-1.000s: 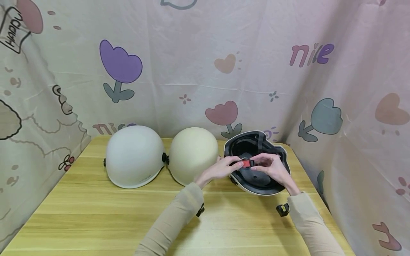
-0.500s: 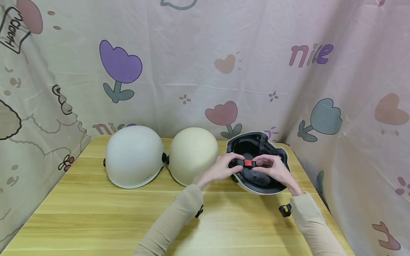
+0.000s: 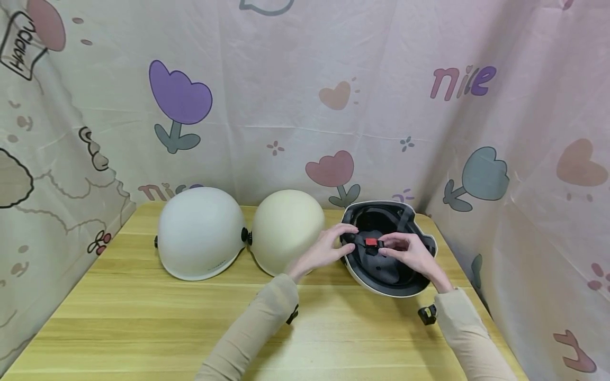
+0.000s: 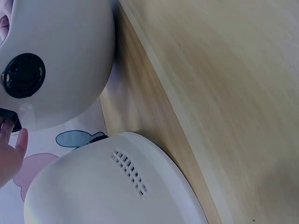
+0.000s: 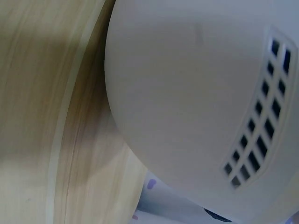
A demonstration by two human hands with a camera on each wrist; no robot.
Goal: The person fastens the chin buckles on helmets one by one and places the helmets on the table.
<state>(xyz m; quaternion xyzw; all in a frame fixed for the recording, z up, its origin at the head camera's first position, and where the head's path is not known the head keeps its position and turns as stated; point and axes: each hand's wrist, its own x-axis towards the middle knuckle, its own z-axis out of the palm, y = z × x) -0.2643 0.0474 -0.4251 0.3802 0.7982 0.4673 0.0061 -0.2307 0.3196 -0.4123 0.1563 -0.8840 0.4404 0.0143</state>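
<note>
An upturned helmet [image 3: 391, 288], pale outside with a black padded lining, lies at the table's right, its opening facing up. Over that opening, my right hand [image 3: 410, 254] pinches a red and black chin-strap buckle [image 3: 371, 243] between thumb and fingers. My left hand [image 3: 329, 246] is at the helmet's left rim, thumb and index finger spread apart close to the dark strap. The left wrist view catches part of my left hand [image 4: 11, 154] beside the pale shell and its round black knob [image 4: 24, 75]. In the right wrist view the vented shell [image 5: 187, 93] hides my right hand.
A white helmet [image 3: 200, 233] and a cream helmet [image 3: 286, 227] stand dome up on the wooden table [image 3: 143, 317], left of my hands. My left forearm passes in front of the cream one. A patterned cloth [image 3: 267, 106] hangs behind and at both sides.
My left hand has come off the buckle and shifted slightly left. The right hand keeps the buckle, a little further right. The upturned helmet has tipped and moved slightly right.
</note>
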